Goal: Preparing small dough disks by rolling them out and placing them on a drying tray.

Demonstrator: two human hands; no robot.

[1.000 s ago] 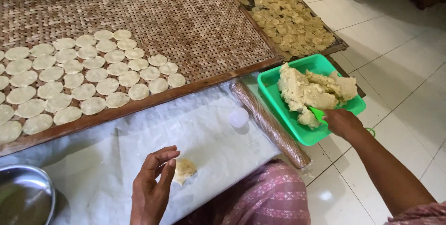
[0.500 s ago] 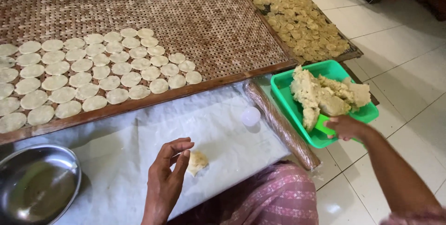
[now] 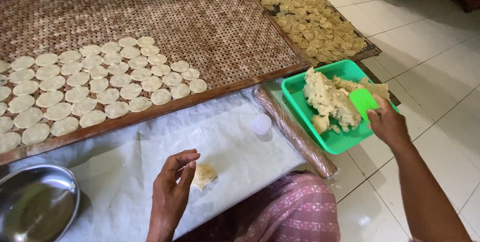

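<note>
While hands work: left hand (image 3: pixel 172 192), fingers loosely open, touches a small pale dough lump (image 3: pixel 204 175) on the white plastic sheet (image 3: pixel 125 172).
Right hand (image 3: pixel 387 122): closed on a green flat scraper (image 3: pixel 363 101) in the green plastic tray (image 3: pixel 325 139) of crumbly pale dough (image 3: pixel 330 99), right of the sheet.
Risk: the tray overhangs; a hard press may tip it.
Around: woven bamboo rack (image 3: pixel 210 22) of flat discs (image 3: pixel 100 82) beyond the sheet; wrapped rolling pin (image 3: pixel 292 129) lies between sheet and tray; steel bowl (image 3: pixel 35 204) left.

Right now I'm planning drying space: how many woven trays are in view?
2: one large woven tray with pale discs ahead, another tray of yellowish pieces at upper right, partly cut off.
</note>
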